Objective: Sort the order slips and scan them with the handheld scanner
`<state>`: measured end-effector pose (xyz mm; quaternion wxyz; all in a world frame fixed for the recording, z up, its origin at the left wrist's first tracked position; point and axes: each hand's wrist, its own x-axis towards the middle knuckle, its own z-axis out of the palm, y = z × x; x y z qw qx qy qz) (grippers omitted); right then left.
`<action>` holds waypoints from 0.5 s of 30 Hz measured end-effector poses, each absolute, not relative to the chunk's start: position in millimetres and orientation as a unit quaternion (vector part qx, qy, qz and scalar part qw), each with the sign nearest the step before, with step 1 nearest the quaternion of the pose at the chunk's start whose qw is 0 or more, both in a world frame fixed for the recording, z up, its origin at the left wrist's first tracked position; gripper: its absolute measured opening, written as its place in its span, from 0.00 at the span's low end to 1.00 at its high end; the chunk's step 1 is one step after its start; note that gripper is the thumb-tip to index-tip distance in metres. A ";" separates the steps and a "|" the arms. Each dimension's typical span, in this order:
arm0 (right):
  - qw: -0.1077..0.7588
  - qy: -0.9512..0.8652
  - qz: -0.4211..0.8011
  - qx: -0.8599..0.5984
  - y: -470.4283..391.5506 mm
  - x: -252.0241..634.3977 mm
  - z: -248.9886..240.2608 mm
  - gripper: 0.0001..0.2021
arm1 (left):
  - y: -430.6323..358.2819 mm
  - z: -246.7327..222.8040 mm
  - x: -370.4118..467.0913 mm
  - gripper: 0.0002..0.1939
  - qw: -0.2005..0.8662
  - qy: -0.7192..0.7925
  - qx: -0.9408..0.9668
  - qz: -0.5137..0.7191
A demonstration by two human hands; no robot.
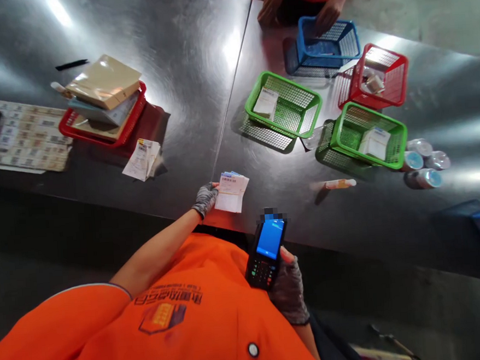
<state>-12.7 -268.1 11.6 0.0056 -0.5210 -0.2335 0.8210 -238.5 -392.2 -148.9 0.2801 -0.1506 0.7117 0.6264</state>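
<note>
My left hand (207, 199), in a grey fingerless glove, grips the left edge of a small stack of printed slips (231, 192) near the table's front edge. The top slip carries a barcode. My right hand (289, 286), gloved the same way, is wrapped round a black handheld scanner (267, 250) with a lit blue screen and a keypad, to the right of the slips and lower in view. Another fanned pile of slips (142, 160) lies on the metal table to the left.
Green baskets (317, 121) (404, 152), a red basket (404, 80) and a blue basket (330, 61) stand at the right. Boxes fill a red tray (64, 126) at the left. Jars (429, 178) and a marker (340, 184) lie right; a person's hands (329, 13) are opposite.
</note>
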 end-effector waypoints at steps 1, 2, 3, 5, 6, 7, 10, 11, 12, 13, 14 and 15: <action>0.007 -0.232 0.820 -0.524 -268.6 -13.2 11.0 0.21 | -397.2 -144.9 -239.1 0.04 0.283 0.701 -0.162 0.634; 0.010 -0.229 0.818 -0.528 -269.0 -13.7 10.4 0.21 | -403.3 -140.8 -240.2 0.05 0.288 0.693 -0.173 0.637; 0.011 -0.225 0.817 -0.531 -269.2 -14.2 9.7 0.20 | -410.1 -136.9 -241.7 0.05 0.293 0.688 -0.183 0.638; 0.010 -0.220 0.814 -0.537 -269.6 -15.6 7.8 0.20 | -422.7 -131.0 -245.0 0.06 0.300 0.688 -0.197 0.631; 0.006 -0.222 0.812 -0.539 -269.8 -16.5 6.8 0.19 | -427.1 -129.5 -246.3 0.06 0.301 0.693 -0.201 0.623; 0.004 -0.228 0.811 -0.539 -270.0 -17.7 5.9 0.19 | -429.6 -129.1 -247.1 0.05 0.300 0.701 -0.202 0.615; 0.011 -0.253 0.810 -0.528 -271.6 -22.3 4.9 0.18 | -424.2 -133.9 -246.0 0.11 0.304 0.735 -0.172 0.581; 0.010 -0.255 0.814 -0.522 -272.4 -23.8 5.4 0.18 | -419.4 -136.7 -244.6 0.13 0.312 0.748 -0.149 0.566; 0.009 -0.253 0.818 -0.516 -273.3 -25.2 6.3 0.19 | -414.2 -139.7 -243.0 0.15 0.322 0.759 -0.125 0.552; 0.007 -0.250 0.821 -0.513 -274.3 -26.2 7.2 0.20 | -409.7 -142.4 -241.3 0.15 0.330 0.766 -0.106 0.541; 0.005 -0.246 0.822 -0.513 -275.2 -26.8 8.1 0.20 | -406.4 -144.6 -239.7 0.14 0.335 0.769 -0.094 0.536; 0.005 -0.244 0.822 -0.514 -276.0 -26.7 8.8 0.20 | -405.2 -146.1 -238.3 0.14 0.335 0.767 -0.091 0.540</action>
